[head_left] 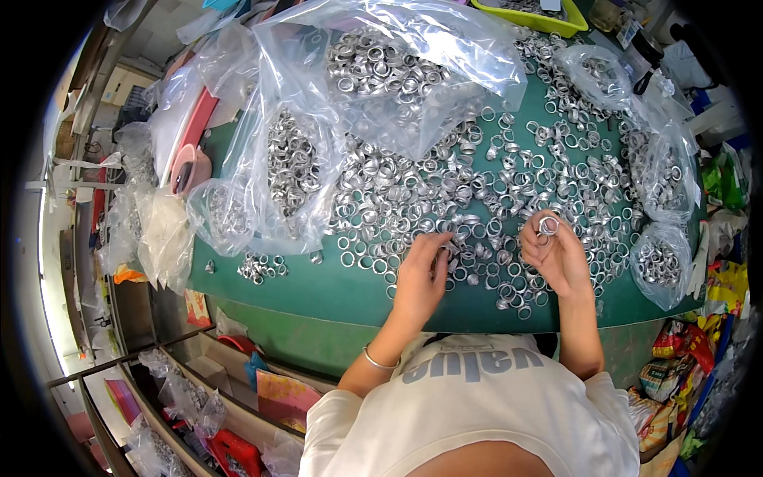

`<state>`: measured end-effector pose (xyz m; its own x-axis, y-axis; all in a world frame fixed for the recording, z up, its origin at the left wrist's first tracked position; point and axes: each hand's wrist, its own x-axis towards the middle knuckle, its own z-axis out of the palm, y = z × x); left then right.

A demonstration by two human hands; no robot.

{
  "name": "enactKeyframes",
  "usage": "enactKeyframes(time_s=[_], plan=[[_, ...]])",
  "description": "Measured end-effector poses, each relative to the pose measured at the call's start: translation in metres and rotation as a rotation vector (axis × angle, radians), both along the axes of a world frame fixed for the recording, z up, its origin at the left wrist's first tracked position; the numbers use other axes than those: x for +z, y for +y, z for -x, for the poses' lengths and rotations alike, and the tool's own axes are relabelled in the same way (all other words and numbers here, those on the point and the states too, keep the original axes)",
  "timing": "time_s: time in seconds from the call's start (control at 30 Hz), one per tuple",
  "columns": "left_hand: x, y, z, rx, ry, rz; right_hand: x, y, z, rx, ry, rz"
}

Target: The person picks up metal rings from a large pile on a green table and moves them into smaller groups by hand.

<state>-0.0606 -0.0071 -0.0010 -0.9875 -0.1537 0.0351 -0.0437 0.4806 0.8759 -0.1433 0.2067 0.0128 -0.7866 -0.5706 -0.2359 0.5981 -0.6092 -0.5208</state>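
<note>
While your left hand (421,274) rests with curled fingers on the loose metal rings (445,199) spread over the green table (318,290), your right hand (556,254) pinches one ring (548,226) at its fingertips, just above the pile, beside clear bags (294,167) of rings.

Small silver metal ring (548,226) pinched up off the table on the right; loads more shiny rings (445,199) piled loose across the middle.
</note>
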Motion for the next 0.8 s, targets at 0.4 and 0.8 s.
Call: enactKeyframes(time_s=[0.4,0.8], plan=[[-0.005,0.018,0.023,0.008,0.196,0.305,-0.002,-0.004,-0.013,0.037,0.556,-0.958],[-0.01,0.032,0.016,-0.108,-0.587,-1.703,0.007,-0.017,-0.024,0.05,0.886,-1.071]])
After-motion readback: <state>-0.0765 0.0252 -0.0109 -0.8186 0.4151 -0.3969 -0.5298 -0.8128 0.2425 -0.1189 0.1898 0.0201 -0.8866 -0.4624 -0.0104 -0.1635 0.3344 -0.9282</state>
